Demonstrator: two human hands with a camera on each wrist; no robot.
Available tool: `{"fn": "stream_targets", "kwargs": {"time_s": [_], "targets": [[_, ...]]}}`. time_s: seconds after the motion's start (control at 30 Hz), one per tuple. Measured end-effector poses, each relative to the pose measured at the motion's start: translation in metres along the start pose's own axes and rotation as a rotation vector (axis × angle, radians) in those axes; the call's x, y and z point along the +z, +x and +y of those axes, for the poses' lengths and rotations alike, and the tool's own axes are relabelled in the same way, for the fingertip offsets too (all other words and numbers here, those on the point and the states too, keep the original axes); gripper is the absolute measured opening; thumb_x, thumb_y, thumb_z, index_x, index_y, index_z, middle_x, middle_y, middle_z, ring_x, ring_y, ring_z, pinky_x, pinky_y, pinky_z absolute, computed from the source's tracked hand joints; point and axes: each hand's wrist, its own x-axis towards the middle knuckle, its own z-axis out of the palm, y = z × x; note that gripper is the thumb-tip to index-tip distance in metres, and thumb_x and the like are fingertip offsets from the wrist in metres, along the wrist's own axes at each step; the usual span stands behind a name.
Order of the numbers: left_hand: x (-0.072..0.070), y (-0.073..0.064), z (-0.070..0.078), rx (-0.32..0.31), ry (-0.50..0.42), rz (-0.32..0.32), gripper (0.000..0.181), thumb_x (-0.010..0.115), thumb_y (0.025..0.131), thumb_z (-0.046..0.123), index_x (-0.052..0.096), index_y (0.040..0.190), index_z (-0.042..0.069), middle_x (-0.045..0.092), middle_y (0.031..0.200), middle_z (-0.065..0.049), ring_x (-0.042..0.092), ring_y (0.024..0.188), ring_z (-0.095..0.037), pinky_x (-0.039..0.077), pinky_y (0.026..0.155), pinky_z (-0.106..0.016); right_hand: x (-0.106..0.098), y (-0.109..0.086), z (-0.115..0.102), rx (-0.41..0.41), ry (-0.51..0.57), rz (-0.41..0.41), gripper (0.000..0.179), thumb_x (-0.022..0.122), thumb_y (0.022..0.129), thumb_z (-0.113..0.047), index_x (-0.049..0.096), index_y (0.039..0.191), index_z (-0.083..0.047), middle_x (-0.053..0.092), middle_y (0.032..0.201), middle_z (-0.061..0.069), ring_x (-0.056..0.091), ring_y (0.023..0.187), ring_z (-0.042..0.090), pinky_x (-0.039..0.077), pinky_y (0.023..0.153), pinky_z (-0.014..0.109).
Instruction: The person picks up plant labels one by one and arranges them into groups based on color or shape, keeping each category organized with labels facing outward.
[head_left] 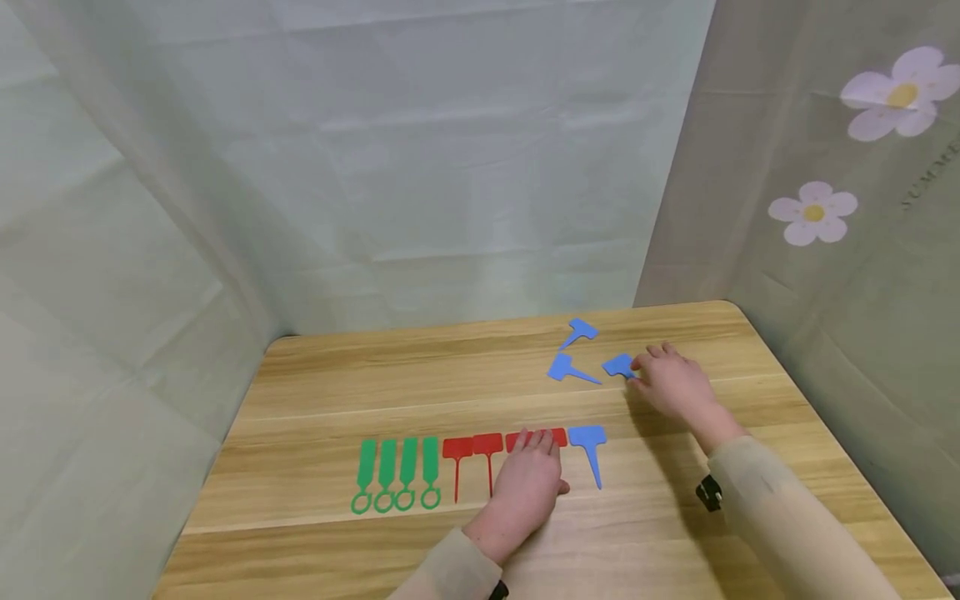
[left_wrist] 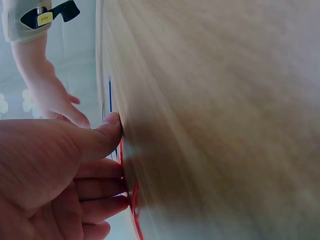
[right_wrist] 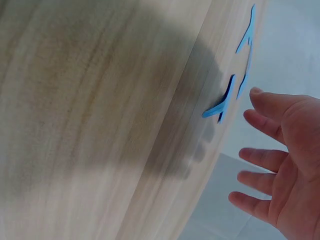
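Observation:
My left hand [head_left: 525, 475] rests with extended fingers over two red T-shaped plant labels [head_left: 559, 437], hiding most of them. In the left wrist view its fingertips [left_wrist: 117, 202] are down at the tabletop beside a red label [left_wrist: 135, 205]. My right hand [head_left: 672, 379] is over the table at the back right, its fingers spread and nothing between them. Nearest to it lies a blue T-shaped plant label [head_left: 618, 365], whose stem its thumb partly covers in the head view. The right wrist view shows this blue label [right_wrist: 220, 105] flat on the wood, apart from the fingers.
Two more blue labels [head_left: 577, 332] lie at the back. A front row holds several green ring-ended labels [head_left: 387, 475], red labels [head_left: 457, 450] left of my left hand, and one blue label [head_left: 588, 437] right of it. Fabric walls [head_left: 480, 167] stand around the wooden table [head_left: 315, 383].

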Motion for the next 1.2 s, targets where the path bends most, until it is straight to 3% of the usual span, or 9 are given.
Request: {"fn": "stream_targets", "kwargs": {"time_s": [0.37,0.63,0.77,0.93,1.2], "targets": [[0.001,0.002,0.0,-0.022,-0.008,-0.032,0.069,0.078,0.095,0.05,0.064,0.15,0.011,0.06,0.155,-0.005,0.054,0.145,-0.023,0.036,0.125,-0.041,0.006,0.012,0.005,0.01,0.067,0.006,0.038,0.069,0.105,-0.028,0.068,0.133,-0.001,0.068,0.137,0.025,0.063,0.125,0.049,0.054,0.098,0.066],[0.001,0.001,-0.001,-0.021,-0.012,-0.028,0.069,0.079,0.095,0.05,0.064,0.15,0.011,0.061,0.154,-0.005,0.054,0.145,-0.023,0.037,0.124,-0.041,0.011,0.02,0.013,0.043,0.134,-0.016,0.046,0.072,0.104,-0.034,0.068,0.135,-0.001,0.069,0.135,0.023,0.066,0.119,0.047,0.055,0.093,0.064],[0.001,0.0,-0.001,-0.015,-0.009,-0.027,0.068,0.078,0.095,0.05,0.064,0.15,0.01,0.06,0.154,-0.005,0.054,0.145,-0.022,0.037,0.124,-0.041,0.014,0.023,0.016,0.042,0.158,-0.029,0.049,0.073,0.103,-0.036,0.067,0.138,-0.002,0.065,0.14,0.026,0.061,0.126,0.05,0.05,0.101,0.068],[0.001,0.0,0.0,-0.012,-0.006,-0.022,0.068,0.079,0.095,0.049,0.065,0.149,0.01,0.061,0.153,-0.006,0.055,0.144,-0.022,0.037,0.124,-0.041,0.016,0.026,0.018,0.041,0.142,-0.054,0.053,0.075,0.102,-0.037,0.065,0.142,-0.003,0.048,0.154,0.035,0.043,0.142,0.058,0.037,0.112,0.075],[-0.001,0.001,0.0,-0.01,0.008,-0.018,0.067,0.079,0.095,0.049,0.066,0.148,0.01,0.062,0.153,-0.006,0.056,0.144,-0.022,0.037,0.124,-0.041,0.016,0.033,0.016,0.055,0.09,-0.081,0.057,0.073,0.103,-0.037,0.062,0.146,-0.001,0.042,0.157,0.039,0.038,0.144,0.061,0.037,0.111,0.077]]}}
